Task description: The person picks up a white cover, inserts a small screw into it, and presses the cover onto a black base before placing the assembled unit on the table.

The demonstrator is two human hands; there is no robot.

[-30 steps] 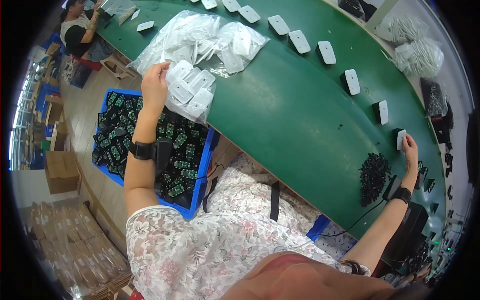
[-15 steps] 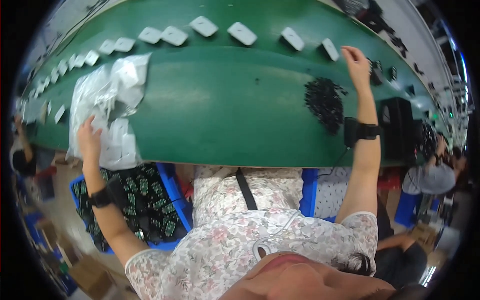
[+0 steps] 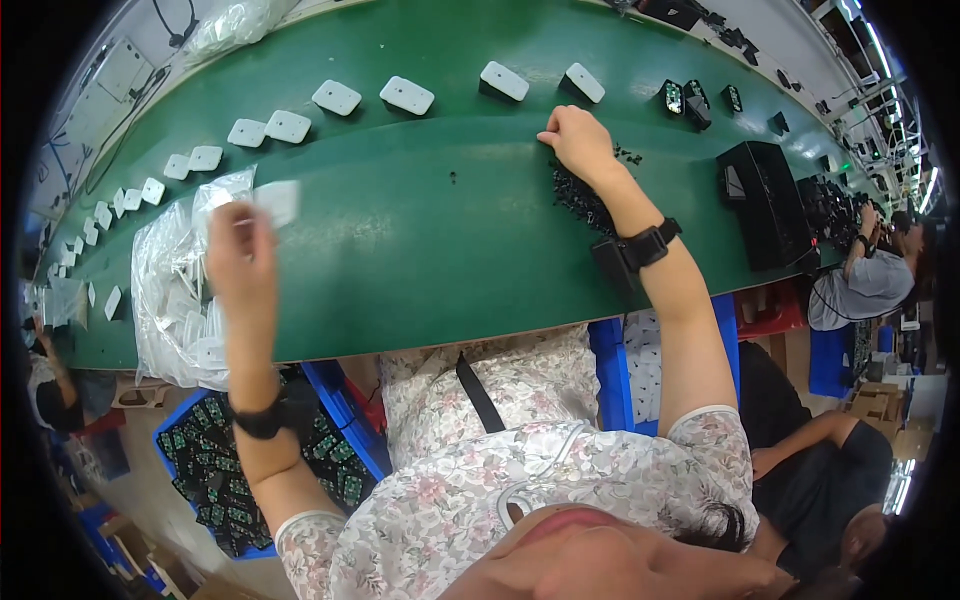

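Note:
My left hand, smeared by motion, is raised at the right edge of a clear plastic bag. A blurred white plastic cover moves with it, at its fingers. More white covers lie in and on the bag. Over the far end of a pile of small black parts is my right hand, its fingers curled together; anything in them is hidden. Just beyond it stands the rightmost white-topped box of a long row. Another white-topped box stands left of that one.
A blue crate of green circuit boards is below the table edge at left. Another blue crate is at right. A black box and dark units with boards stand on the right. Other people sit at both ends and lower right.
My left hand has come up from the bag, bringing a white cover. My right hand has gone from beside the last white-topped box to the black parts. The view has turned somewhat.

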